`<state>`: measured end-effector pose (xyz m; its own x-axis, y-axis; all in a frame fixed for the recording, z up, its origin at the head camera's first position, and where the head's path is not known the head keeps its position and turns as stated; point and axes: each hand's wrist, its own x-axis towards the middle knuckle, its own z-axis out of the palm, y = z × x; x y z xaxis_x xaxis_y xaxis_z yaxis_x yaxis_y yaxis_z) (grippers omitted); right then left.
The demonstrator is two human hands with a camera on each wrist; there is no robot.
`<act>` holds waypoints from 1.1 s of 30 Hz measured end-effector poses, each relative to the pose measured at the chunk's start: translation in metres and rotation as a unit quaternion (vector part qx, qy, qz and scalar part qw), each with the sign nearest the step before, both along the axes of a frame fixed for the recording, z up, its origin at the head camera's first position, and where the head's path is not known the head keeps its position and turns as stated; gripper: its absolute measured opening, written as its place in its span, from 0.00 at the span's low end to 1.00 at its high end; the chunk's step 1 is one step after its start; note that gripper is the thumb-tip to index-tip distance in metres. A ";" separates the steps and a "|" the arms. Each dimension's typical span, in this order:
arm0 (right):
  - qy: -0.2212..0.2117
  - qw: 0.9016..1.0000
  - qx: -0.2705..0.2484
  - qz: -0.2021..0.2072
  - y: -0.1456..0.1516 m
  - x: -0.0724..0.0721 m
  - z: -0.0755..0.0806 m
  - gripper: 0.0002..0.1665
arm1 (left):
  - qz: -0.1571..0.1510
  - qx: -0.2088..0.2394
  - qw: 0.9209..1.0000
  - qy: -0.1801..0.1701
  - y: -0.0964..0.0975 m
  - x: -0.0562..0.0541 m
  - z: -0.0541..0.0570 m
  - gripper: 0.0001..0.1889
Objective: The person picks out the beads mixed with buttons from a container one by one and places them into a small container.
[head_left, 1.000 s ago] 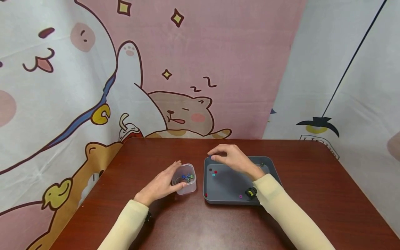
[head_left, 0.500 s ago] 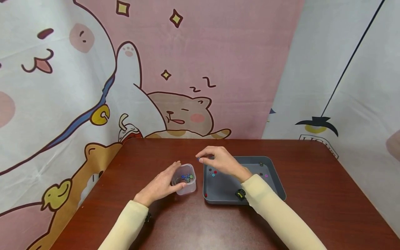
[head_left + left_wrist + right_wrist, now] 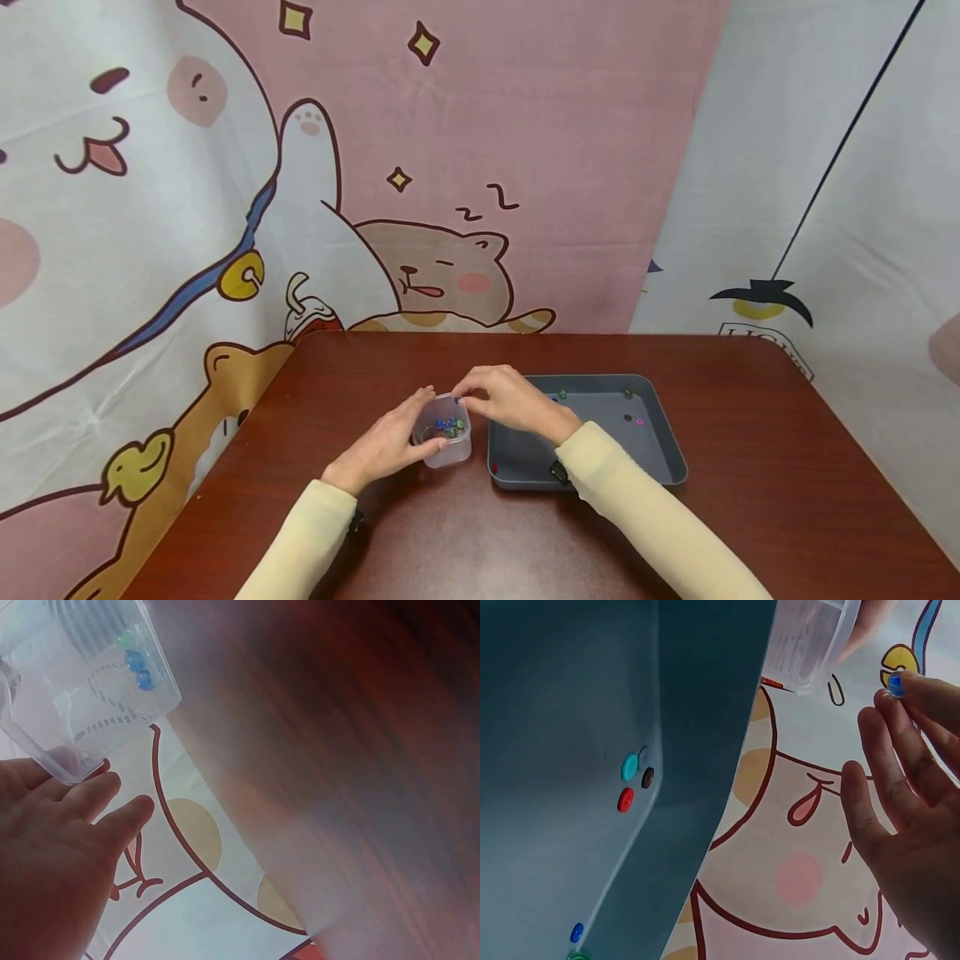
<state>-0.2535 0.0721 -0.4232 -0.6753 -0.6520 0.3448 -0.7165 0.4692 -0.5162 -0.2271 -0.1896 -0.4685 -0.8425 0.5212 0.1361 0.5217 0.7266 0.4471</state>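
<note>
My left hand (image 3: 382,446) holds a clear plastic container (image 3: 447,455) from its left, thumb at the front and fingers along the back. Several small blue and green beads (image 3: 451,427) lie inside. Over the container's right rim hovers my right hand (image 3: 513,404), which pinches a small blue bead (image 3: 895,684) between thumb and index fingertip. The left wrist view shows the left fingertips against the container's wall, with two blue beads (image 3: 139,669) seen through the plastic. Part of the grey tray (image 3: 600,446) is hidden under my right hand and sleeve.
Small pieces are scattered in the tray: a cyan disc (image 3: 630,766), a red one (image 3: 625,799), a brown one (image 3: 647,778), a blue one (image 3: 577,932) and a pink ring (image 3: 640,422). The tray's raised rim stands right of the container on the brown table (image 3: 480,550).
My right hand has moved left and slightly down, from over the tray's far left corner to the container's rim, still pinching the bead. My left hand and the container have stayed put.
</note>
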 end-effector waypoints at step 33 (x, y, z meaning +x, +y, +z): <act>0.022 0.998 0.006 -0.051 0.038 0.012 0.035 0.12 | 0.001 -0.018 0.999 0.040 0.002 0.002 0.001 0.47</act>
<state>-0.2419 0.1102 -0.3878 -0.7225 -0.5856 0.3675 -0.6867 0.5463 -0.4795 -0.2250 -0.1877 -0.4676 -0.8304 0.5256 0.1847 0.5537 0.7420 0.3779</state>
